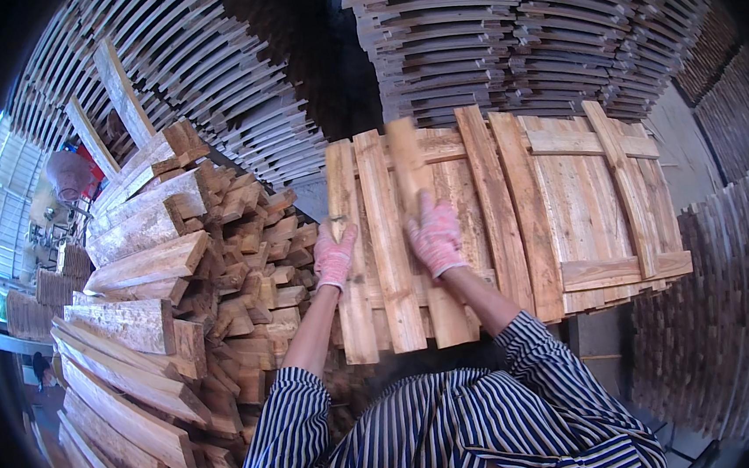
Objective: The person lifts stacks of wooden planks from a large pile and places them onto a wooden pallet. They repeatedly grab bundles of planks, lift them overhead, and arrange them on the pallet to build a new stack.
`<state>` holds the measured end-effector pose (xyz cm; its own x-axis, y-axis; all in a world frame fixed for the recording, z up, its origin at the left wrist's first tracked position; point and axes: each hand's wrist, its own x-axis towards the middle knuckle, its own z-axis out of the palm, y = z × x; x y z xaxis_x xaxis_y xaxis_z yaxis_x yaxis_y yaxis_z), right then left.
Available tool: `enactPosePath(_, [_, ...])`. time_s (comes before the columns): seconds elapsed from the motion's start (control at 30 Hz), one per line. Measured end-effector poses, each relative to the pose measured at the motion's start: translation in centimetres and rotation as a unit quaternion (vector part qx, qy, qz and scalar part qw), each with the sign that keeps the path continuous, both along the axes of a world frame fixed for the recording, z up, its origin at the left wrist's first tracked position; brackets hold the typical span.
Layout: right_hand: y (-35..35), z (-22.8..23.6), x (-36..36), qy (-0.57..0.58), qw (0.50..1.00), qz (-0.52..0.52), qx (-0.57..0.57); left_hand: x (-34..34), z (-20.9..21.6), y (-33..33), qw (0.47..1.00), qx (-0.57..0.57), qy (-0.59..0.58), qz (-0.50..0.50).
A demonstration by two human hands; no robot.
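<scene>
My left hand (335, 255), in a pink and white work glove, is closed on the left edge of a wooden plank (359, 323). My gloved right hand (437, 236) grips another wooden plank (406, 157), whose far end is slightly blurred. Between them lies a pale plank (380, 207), running away from me like the others. These planks rest on a wooden panel (580, 218) made of boards with crosspieces. Two more loose planks, a knotty one (494, 216) and a curved one (527, 213), lie on it to the right of my right hand.
A big heap of split planks (148, 261) rises close on my left. Tall stacks of thin boards (447, 35) stand beyond the panel, with another stack (714, 295) at the right. Another person (71, 174) is at the far left.
</scene>
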<state>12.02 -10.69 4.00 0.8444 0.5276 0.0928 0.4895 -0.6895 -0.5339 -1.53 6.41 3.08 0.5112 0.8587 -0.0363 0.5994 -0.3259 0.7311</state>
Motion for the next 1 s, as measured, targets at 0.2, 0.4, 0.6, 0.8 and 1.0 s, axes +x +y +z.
enactPosePath(0.2, [-1.8,0.5,3.2,-0.049,0.998,0.009,-0.047,1.6,2.2,1.1,0.992,-0.111,-0.046,-0.046])
enactPosePath(0.4, [-8.0,0.9,10.2,-0.113,0.964,-0.075,-0.228,1.9,0.6,3.6,0.975,-0.185,-0.102,-0.076])
enactPosePath(0.6, [-7.4,3.1,10.4,0.122,0.988,-0.079,0.061,1.4,0.7,3.7,0.980,-0.176,-0.078,-0.047])
enactPosePath(0.8, [-5.1,-2.2,5.6,0.166,0.985,-0.010,0.041,3.4,2.1,3.7,0.962,-0.244,-0.077,-0.096])
enactPosePath(1.0, [-11.7,2.8,9.7,-0.243,0.950,-0.134,-0.143,1.4,0.1,5.8,0.963,-0.239,-0.096,-0.077])
